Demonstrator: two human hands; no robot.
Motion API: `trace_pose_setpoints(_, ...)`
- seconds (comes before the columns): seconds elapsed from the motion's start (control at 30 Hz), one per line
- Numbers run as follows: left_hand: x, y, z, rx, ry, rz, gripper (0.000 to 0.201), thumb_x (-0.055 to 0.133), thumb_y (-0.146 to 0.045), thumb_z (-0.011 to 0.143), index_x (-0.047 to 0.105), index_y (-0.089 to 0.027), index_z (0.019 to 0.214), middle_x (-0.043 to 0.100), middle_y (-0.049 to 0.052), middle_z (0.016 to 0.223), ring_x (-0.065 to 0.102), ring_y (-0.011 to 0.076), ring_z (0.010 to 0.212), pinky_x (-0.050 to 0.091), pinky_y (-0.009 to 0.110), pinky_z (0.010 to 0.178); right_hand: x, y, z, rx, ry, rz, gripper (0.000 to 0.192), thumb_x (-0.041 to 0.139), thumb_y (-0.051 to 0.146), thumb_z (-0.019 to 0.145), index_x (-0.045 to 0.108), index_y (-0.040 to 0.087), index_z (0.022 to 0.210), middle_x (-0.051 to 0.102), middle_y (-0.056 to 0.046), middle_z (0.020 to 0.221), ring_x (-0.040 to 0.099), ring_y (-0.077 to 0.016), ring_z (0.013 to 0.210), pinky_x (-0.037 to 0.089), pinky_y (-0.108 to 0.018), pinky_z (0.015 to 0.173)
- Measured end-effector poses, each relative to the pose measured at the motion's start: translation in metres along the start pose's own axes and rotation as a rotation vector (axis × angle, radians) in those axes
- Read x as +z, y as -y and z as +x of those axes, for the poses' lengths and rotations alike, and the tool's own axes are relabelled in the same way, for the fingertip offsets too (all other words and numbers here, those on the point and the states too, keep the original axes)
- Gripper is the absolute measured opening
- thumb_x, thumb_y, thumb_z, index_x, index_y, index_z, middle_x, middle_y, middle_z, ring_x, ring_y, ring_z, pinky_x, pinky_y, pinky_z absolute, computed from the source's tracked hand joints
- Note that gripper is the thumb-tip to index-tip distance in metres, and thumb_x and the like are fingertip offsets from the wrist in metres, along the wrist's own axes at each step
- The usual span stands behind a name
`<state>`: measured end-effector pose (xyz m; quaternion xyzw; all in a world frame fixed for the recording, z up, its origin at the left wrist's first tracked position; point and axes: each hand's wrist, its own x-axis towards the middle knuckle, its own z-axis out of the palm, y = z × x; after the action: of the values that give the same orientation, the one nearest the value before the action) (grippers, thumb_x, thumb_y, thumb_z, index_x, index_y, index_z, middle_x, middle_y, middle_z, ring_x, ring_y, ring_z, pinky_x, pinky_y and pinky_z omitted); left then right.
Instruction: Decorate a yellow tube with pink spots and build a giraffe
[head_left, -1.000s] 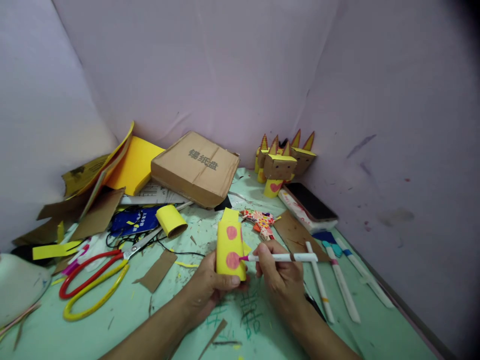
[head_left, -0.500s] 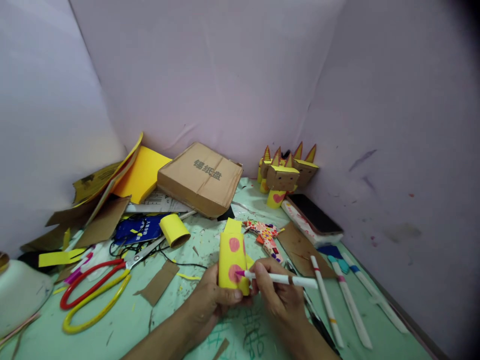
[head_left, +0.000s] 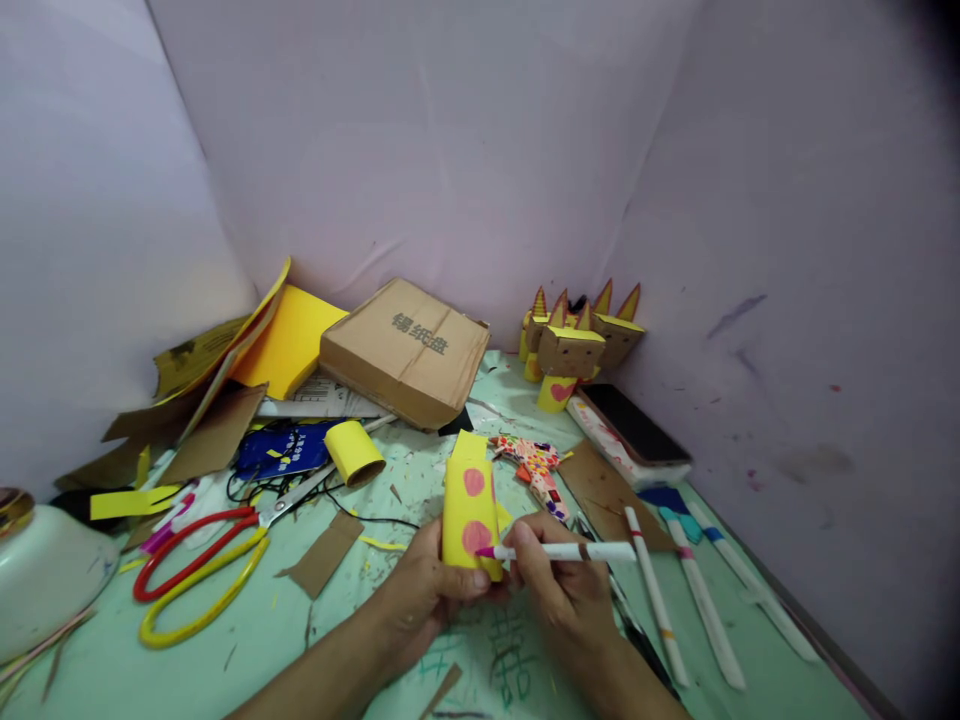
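Nearest you, your left hand wraps the lower end of the yellow tube, holding it upright above the worktop so its spotted face turns toward the pen. Your right hand pinches the white marker in a writing grip, pink tip touching the lower pink spot. Beyond lie spare markers to the right, scissors to the left, then a cardboard box and finished cardboard figures by the wall.

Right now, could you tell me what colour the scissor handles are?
The scissors have one red and one yellow handle, seen in the head view.
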<state>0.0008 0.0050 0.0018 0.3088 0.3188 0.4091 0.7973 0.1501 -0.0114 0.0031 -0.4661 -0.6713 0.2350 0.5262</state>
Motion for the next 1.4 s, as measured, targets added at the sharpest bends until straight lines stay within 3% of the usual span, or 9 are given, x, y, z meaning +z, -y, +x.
trace_pose_setpoints(0.17,-0.001,0.0,0.0,-0.009,0.0,0.003,0.056,0.08,-0.01,0.046,0.063,-0.013,0.099,0.07,0.011,0.091,0.065,0.0289,0.091,0.051,0.035,0.076,-0.002,0.002,0.001,-0.081,0.015,-0.06,0.029,0.045,0.028,0.093,0.057,0.019,0.068,0.054,0.002,0.055,0.053,-0.0112,0.051,0.038,-0.022,0.048)
trace_pose_setpoints(0.47,-0.003,0.003,0.001,-0.009,-0.008,0.013,0.056,0.081,-0.013,0.047,0.063,-0.013,0.101,0.069,0.011,0.092,0.063,0.0301,0.093,0.051,0.038,0.076,-0.004,0.008,0.008,-0.051,-0.052,-0.086,0.03,0.043,0.029,0.093,0.056,0.019,0.068,0.055,0.002,0.056,0.053,-0.0113,0.051,0.04,-0.023,0.05)
trace_pose_setpoints(0.77,0.001,-0.004,0.0,-0.024,-0.007,0.032,0.059,0.08,-0.012,0.045,0.064,-0.012,0.102,0.07,0.01,0.087,0.063,0.0243,0.084,0.052,0.032,0.07,-0.004,0.008,0.008,-0.049,-0.068,-0.057,0.03,0.044,0.029,0.093,0.056,0.018,0.068,0.054,0.003,0.054,0.052,-0.01,0.048,0.039,-0.021,0.047)
trace_pose_setpoints(1.03,-0.001,-0.002,0.0,-0.025,-0.018,0.0,0.052,0.08,-0.01,0.047,0.064,-0.014,0.096,0.068,0.006,0.084,0.063,0.0237,0.082,0.052,0.037,0.076,-0.003,0.006,0.006,-0.041,-0.053,-0.042,0.03,0.045,0.03,0.092,0.057,0.018,0.067,0.052,0.003,0.052,0.05,-0.0103,0.047,0.038,-0.022,0.046)
trace_pose_setpoints(1.4,0.009,-0.01,-0.005,-0.047,-0.04,0.015,0.054,0.08,-0.012,0.044,0.061,-0.014,0.095,0.064,0.004,0.08,0.061,0.0207,0.079,0.051,0.034,0.074,-0.005,0.009,0.007,-0.031,-0.061,-0.043,0.031,0.045,0.029,0.091,0.056,0.018,0.064,0.048,0.004,0.049,0.045,-0.0088,0.043,0.035,-0.021,0.042)
